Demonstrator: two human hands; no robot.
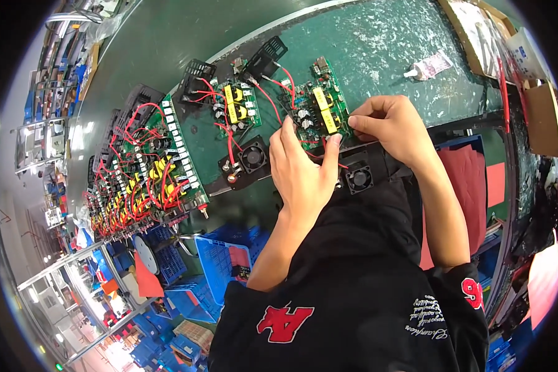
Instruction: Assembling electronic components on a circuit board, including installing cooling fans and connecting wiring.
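A green circuit board with yellow-wrapped transformers, small capacitors and red wires lies on the bench in front of me. My left hand is at its near left edge, fingers stretched and thumb apart, with a red wire passing by the thumb. At the board's right edge, my right hand has thumb and forefinger pinched together; whatever is between them is too small to make out. A black cooling fan sits at the bench's front edge, below the board. A black plastic end piece is wired to the board's far left.
Left of my hands lies a similar board with its own fan. Several wired boards stand in a row farther left. A white tube lies at the far right, near a cardboard box. Blue crates stand below the bench.
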